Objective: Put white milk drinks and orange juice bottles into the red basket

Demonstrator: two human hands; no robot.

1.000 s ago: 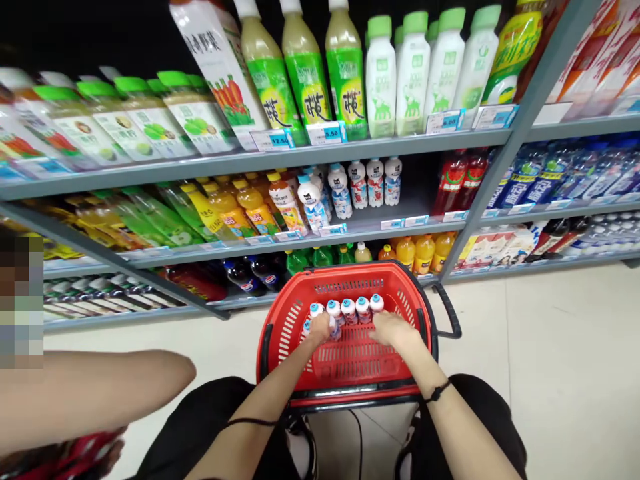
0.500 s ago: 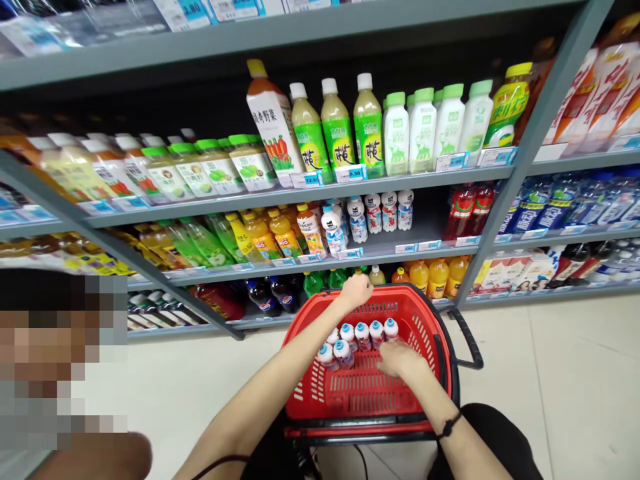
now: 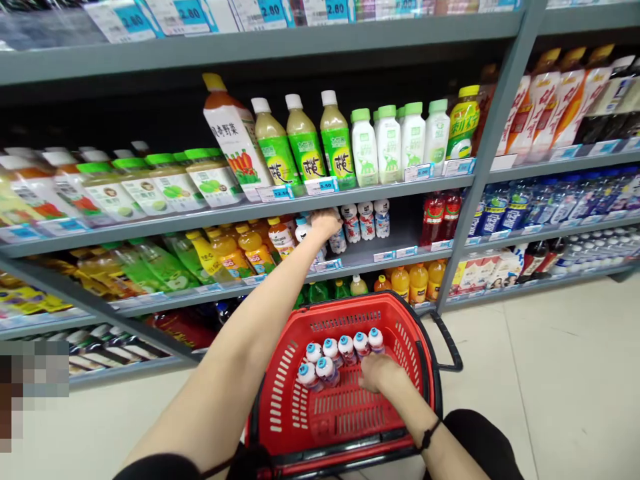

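Head view is showing seven small bottles [image 3: 346, 348] standing in the red basket [image 3: 350, 307], their long axes running upright, their blue-and-white caps pointing up. The right hand [image 3: 381, 372] is hanging by the rightmost one, fingers curling; I cannot tell whether they are touching. At the middle shelf [image 3: 407, 230], the left hand [image 3: 326, 223] is partly hiding upright white bottles [image 3: 367, 221]; whether it is gripping one, I cannot tell.

The middle shelf [image 3: 406, 233] is offering room between small white bottles [image 3: 367, 220] and red bottles [image 3: 433, 219] at right, under an overhanging shelf edge [image 3: 380, 193]. Seven capped bottles [image 3: 327, 371] are blocking the far left of the basket [image 3: 357, 401], its near side lying open.
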